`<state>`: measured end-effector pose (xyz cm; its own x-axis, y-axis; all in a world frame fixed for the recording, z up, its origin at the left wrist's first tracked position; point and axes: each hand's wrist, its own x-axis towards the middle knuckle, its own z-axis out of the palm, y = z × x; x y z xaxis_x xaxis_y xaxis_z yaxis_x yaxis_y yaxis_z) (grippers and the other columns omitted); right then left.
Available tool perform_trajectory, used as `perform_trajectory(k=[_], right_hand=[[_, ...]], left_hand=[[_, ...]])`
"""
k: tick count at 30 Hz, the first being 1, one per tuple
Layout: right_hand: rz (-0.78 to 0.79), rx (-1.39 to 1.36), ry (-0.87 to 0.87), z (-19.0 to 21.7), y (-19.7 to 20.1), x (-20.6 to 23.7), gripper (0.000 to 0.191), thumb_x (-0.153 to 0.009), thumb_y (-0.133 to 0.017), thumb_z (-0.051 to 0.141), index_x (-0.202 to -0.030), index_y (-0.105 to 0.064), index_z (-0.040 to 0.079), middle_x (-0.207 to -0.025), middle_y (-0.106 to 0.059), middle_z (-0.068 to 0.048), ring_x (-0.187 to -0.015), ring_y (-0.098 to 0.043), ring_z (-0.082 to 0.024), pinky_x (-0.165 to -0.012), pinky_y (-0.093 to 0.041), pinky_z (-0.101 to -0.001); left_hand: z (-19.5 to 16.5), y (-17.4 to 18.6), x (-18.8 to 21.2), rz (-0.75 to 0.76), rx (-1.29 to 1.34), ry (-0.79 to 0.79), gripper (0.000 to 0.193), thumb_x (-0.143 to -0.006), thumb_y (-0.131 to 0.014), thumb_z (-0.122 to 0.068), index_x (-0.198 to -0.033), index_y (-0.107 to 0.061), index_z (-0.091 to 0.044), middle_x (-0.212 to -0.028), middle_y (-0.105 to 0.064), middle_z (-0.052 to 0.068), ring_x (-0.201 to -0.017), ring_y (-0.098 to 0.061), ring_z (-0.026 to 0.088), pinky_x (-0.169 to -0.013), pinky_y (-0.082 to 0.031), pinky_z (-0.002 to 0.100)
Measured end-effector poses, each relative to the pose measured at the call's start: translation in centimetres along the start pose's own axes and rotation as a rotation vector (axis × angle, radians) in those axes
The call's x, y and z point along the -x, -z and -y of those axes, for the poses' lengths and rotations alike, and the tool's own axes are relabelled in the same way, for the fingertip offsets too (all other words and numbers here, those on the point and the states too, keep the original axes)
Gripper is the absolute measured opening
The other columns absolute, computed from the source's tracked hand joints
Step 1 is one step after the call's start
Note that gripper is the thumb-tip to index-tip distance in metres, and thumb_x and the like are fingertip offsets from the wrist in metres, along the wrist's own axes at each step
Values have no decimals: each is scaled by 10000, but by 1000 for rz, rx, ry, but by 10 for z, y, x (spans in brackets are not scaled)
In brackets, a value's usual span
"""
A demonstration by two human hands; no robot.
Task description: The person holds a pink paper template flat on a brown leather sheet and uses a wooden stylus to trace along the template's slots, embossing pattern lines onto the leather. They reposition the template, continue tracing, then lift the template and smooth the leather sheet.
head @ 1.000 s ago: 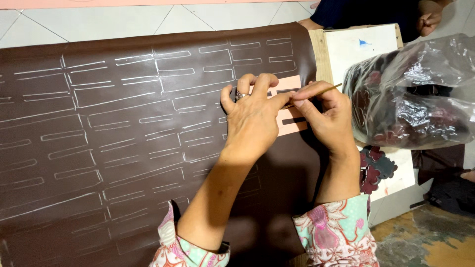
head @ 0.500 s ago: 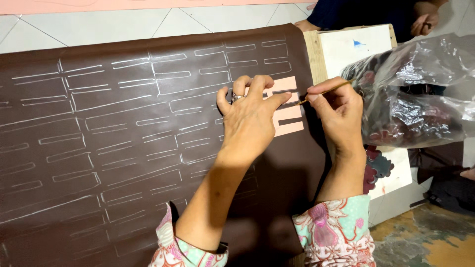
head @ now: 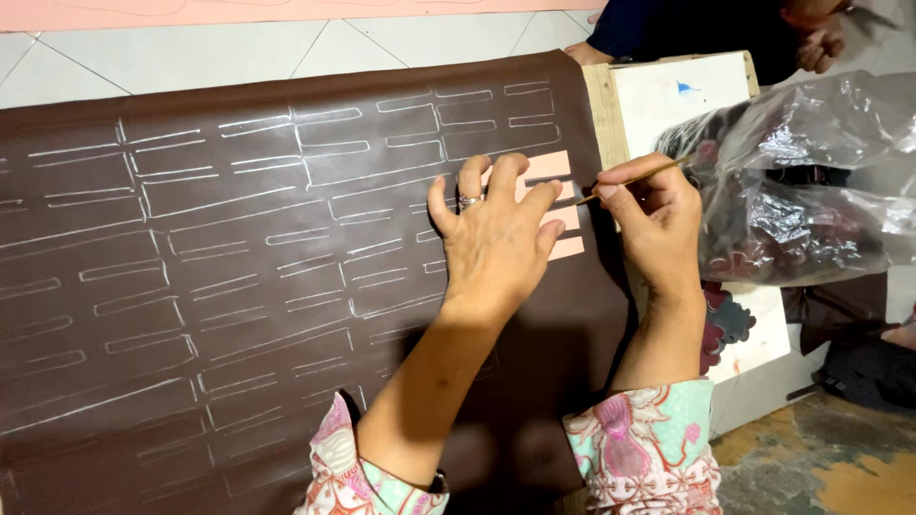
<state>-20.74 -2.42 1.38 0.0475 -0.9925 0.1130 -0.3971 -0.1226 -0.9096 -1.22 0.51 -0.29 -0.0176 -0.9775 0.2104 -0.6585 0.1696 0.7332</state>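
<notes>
On brown sheet (head: 239, 286), near its right edge: left hand (head: 496, 243) flat, fingers spread, pinning pink stencil (head: 563, 205) (thin, flexible, likely light); right hand (head: 654, 215) fingers pinched on thin marking stick (head: 634, 178).

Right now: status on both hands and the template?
Left hand flat, pinning pink template on brown sheet. Right hand pinching thin marking stick, tip at template's edge. Plastic bag close beside right hand.
</notes>
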Motion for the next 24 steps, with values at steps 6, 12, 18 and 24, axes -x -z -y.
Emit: perform_trajectory(k=[6,12,18,24], right_hand=[[-1,-39,7,1,-1,0,108,-1004,-698,-33,-1087,-640,6,-1037,-696,-58,-941,-651,-104,-878,-528,-245],[-39,80,-26,11,-6,7,79,-1001,-693,-31,-1069,-672,2,-1022,-698,-50,-867,-635,-72,-729,-500,-207],[-185,213,130,12,-23,32,68,-1042,-690,-34,-1107,-698,-15,-1065,-721,-53,-924,-650,-66,-815,-529,-200],[-249,37,201,-4,-32,40,74,-1078,-687,-15,-1140,-648,-22,-1100,-675,-62,-972,-648,-107,-897,-544,-240]], left_hand=[[-2,-2,1,12,-2,3,339,-829,-751,-320,-1161,-734,-255,-1348,-526,22,-1382,-346,338,-1139,-109,707],[-5,-5,1,47,12,10,343,-856,-709,-273,-1199,-689,-272,-1346,-535,40,-1405,-354,351,-1146,-70,739],[-4,-9,1,52,42,-13,246,-875,-661,-226,-1112,-701,-281,-1368,-528,69,-1463,-284,395,-1144,4,765],[-4,-9,1,121,25,-25,258,-887,-569,-121,-990,-735,-290,-1334,-537,60,-1495,-259,416,-1148,55,775]])
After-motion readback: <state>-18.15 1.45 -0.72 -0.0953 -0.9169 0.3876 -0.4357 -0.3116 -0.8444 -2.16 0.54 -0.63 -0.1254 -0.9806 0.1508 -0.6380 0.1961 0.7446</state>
